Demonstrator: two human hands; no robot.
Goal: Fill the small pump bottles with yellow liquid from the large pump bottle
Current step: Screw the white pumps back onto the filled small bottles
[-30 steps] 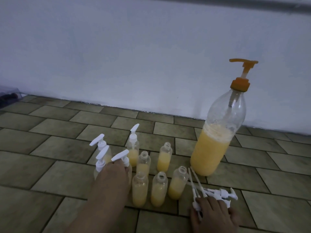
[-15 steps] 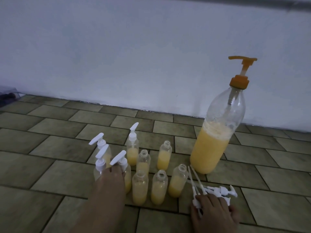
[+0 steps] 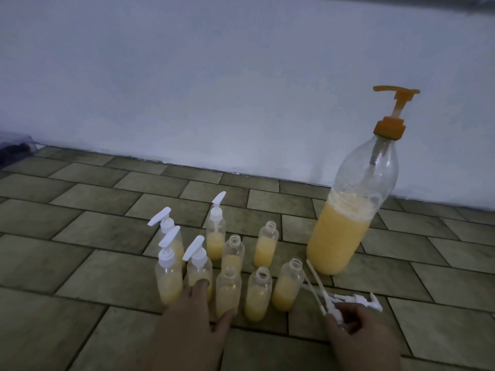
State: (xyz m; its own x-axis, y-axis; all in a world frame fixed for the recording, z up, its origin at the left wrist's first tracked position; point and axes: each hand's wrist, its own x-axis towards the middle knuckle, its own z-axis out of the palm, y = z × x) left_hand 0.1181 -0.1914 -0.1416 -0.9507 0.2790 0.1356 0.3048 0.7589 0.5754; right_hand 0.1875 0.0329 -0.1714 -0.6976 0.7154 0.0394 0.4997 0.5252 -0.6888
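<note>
Capping appears to be the step in hand, filling looking largely done: nine small bottles stand clustered on the tiled floor (image 3: 80, 263), four with white pump tops, five open-necked. Left hand (image 3: 192, 317) lies with fingers spread, tips touching the capped bottle (image 3: 199, 269) and the open bottle (image 3: 228, 290) at its 3 o'clock. Right hand (image 3: 359, 333) pinches a loose pump head (image 3: 336, 314), its dip tube pointing toward 11 o'clock; more loose pumps (image 3: 359, 299) lie just beyond. Next move, in my judgement, calls for threading that tube into an open neck and screwing down. Every small bottle holds yellow liquid, roughly half full. Large pump bottle (image 3: 348, 223), orange-topped, stands at 2 o'clock of the cluster, about half full, frothy on top.
</note>
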